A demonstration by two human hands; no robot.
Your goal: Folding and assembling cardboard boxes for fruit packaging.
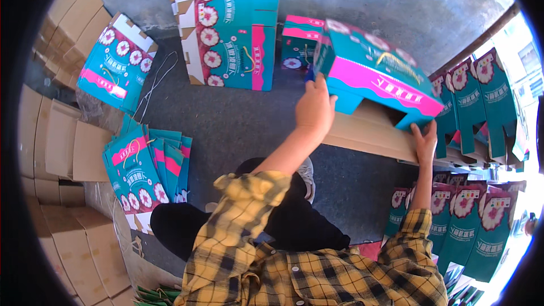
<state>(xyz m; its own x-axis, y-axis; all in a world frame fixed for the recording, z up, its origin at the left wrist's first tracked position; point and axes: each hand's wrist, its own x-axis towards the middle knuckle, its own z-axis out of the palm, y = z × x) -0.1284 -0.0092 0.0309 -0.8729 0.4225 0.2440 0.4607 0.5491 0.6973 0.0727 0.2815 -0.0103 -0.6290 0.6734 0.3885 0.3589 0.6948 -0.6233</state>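
A teal and pink gift carton (379,62) with flower pictures and a yellow cord handle is held tilted in front of me at the right. Its near end stands open, with a long brown flap (368,136) folded out toward me. My left hand (315,107) grips the carton's near left corner, fingers partly hidden behind it. At the near right corner, my right hand (425,139) pinches the edge beside the flap. A smaller-looking teal and pink box (300,42) stands behind the carton's left side, partly covered by it.
Flattened cartons stand stacked at the wall (229,34), with more at the left (116,65) and near my knee (144,170). Rows of formed teal boxes (470,107) line the right side, more (464,226) nearer me. Brown cardboard boxes (73,243) pile along the left. White string (152,90) lies on the floor.
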